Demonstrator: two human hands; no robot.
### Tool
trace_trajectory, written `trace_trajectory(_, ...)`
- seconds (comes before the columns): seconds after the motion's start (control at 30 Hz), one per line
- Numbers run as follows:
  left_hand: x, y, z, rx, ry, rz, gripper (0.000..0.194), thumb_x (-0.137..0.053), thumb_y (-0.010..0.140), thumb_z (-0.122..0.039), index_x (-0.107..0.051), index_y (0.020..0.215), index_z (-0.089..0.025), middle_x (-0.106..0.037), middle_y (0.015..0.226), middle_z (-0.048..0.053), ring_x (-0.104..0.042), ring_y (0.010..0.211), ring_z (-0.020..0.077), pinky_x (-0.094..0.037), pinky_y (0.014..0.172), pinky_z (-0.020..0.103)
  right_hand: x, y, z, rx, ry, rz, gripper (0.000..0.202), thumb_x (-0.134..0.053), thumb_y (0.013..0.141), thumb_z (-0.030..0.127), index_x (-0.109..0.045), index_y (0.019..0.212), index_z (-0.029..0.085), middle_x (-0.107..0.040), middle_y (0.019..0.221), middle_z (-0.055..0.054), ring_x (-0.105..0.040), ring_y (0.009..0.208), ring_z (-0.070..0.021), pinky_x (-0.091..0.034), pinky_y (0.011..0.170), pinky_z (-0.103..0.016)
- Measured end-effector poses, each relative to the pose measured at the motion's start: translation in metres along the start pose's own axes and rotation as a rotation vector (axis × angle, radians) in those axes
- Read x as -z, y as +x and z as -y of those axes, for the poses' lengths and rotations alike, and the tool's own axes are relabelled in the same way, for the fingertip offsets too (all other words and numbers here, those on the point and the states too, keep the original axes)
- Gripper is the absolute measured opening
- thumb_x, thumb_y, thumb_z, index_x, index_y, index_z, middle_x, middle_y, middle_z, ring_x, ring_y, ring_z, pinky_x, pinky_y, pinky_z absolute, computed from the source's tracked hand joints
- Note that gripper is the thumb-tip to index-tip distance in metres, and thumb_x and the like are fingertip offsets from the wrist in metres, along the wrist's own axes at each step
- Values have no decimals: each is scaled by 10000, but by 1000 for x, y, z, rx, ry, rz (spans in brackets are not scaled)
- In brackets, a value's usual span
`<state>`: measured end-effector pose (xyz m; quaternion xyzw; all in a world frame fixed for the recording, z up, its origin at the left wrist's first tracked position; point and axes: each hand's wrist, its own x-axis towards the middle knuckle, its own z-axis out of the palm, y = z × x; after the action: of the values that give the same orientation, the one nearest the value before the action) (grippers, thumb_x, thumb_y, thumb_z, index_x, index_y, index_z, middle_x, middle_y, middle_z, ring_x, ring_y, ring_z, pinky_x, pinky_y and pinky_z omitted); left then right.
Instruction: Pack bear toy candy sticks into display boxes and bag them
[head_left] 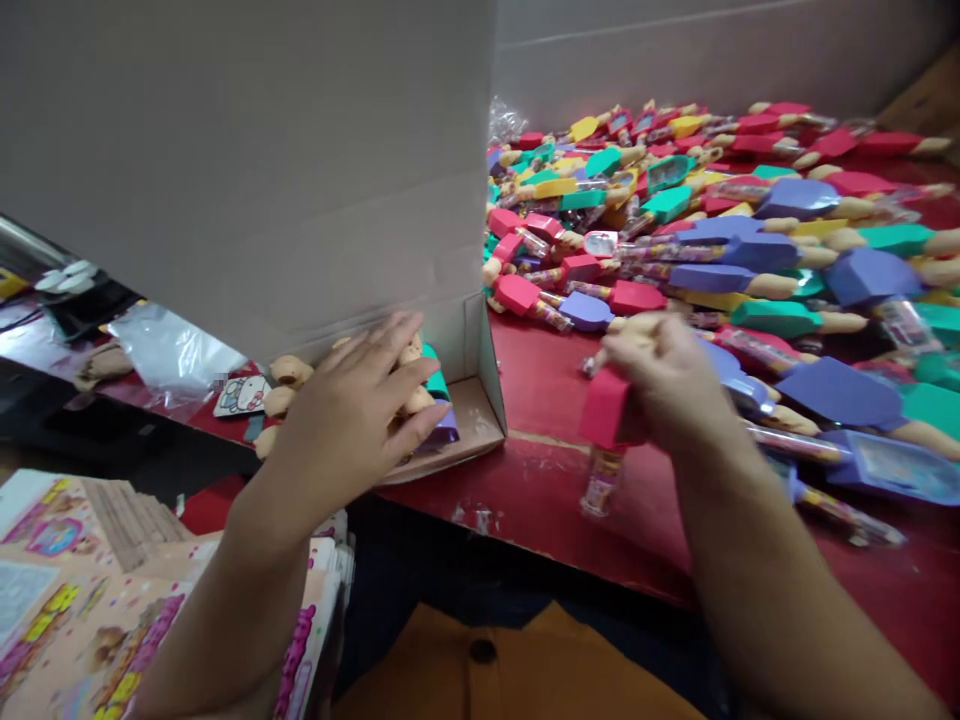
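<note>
My right hand (652,375) is closed around the beige handle of a red shovel-shaped toy (606,405), held over the red table top. A clear wrapped tube of sweets (602,480) hangs below its red part. In an open cardboard box (480,430), my left hand (360,400) lies with fingers spread over several similar toys. Their beige rounded ends (290,371) stick out at the left, and a teal part (433,372) and a purple part (448,428) show beside the fingers. My left palm hides most of these toys.
A large pile of red, purple, teal and yellow toys (795,290) covers the table's right and back. The tall box lid (300,150) stands up behind the box. Printed flat cartons (67,600) are stacked at lower left, near a clear plastic bag (172,350).
</note>
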<state>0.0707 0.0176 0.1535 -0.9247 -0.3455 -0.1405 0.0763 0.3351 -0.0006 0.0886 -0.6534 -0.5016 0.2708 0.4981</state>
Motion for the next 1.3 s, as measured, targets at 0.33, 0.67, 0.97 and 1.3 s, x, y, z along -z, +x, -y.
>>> trace_trajectory(0.33, -5, -3, -4, 15, 38, -67, 236, -450, 877, -308, -637, 903, -166, -554, 1287, 139, -491, 1229, 285, -444, 975, 461, -97, 15, 43, 1188, 16, -178, 60, -459, 884, 191, -419, 892, 235, -427, 635, 47, -468, 561, -116, -437, 510, -236)
trace_trajectory(0.67, -4, -5, -5, 3, 21, -45, 269, -432, 893, -312, -648, 837, -162, -553, 1283, 165, -499, 1224, 298, -468, 941, 450, -100, 25, 33, 1141, -59, -79, 140, -442, 904, 212, -412, 1041, 213, -514, 748, 21, -516, 623, -114, -435, 543, -228)
trace_trajectory(0.97, -7, -6, -4, 5, -1, -85, 255, -426, 887, -315, -630, 789, -196, -509, 1339, 137, -507, 1213, 303, -477, 925, 480, -111, 12, 23, 1030, -65, -302, 159, -364, 967, 301, -364, 1105, 223, -550, 816, -5, -573, 671, -137, -482, 580, -265)
trace_trajectory(1.3, -9, -5, -2, -12, 7, -104, 242, -418, 878, -299, -622, 807, -190, -540, 1306, 131, -537, 1181, 301, -495, 911, 464, -111, 9, 15, 1028, 29, -374, 159, -404, 949, 289, -398, 1090, 217, -531, 721, 6, -587, 681, -159, -494, 637, -312)
